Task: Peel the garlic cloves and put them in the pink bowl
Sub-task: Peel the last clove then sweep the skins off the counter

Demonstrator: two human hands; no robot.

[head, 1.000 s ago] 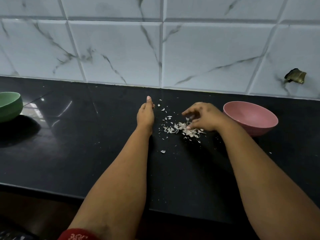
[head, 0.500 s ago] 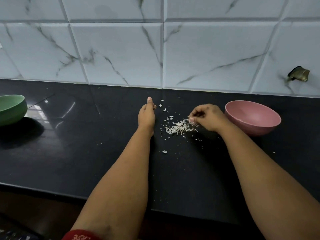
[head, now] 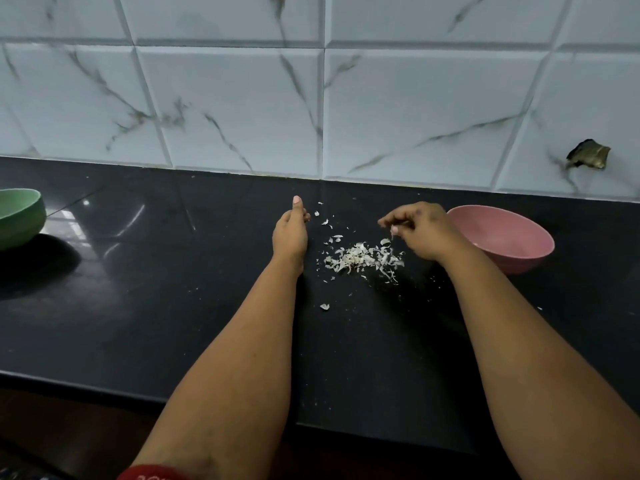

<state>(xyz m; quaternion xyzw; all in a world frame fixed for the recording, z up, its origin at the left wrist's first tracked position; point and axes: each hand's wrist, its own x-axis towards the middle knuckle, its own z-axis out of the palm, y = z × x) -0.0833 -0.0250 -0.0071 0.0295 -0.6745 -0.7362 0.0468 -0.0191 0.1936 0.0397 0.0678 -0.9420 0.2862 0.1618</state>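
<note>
A heap of white garlic skins [head: 363,258] lies on the black counter [head: 173,306] between my two hands. My right hand [head: 420,230] hovers just above the heap's right end, its fingertips pinched on a small bit of skin. My left hand [head: 290,233] rests on its edge to the left of the heap, fingers curled and thumb pointing at the wall; what it holds, if anything, is hidden. The pink bowl [head: 502,240] stands right behind my right hand. I see no whole clove.
A green bowl [head: 19,216] sits at the far left of the counter. A white marbled tile wall [head: 311,116] rises behind, with a broken hole [head: 587,155] at the right. Stray skin flakes [head: 324,306] dot the counter. The counter's front edge runs under my forearms.
My right hand rose from the heap of skins and drew back a little toward the pink bowl, pinching a bit of skin. My left hand stayed put.
</note>
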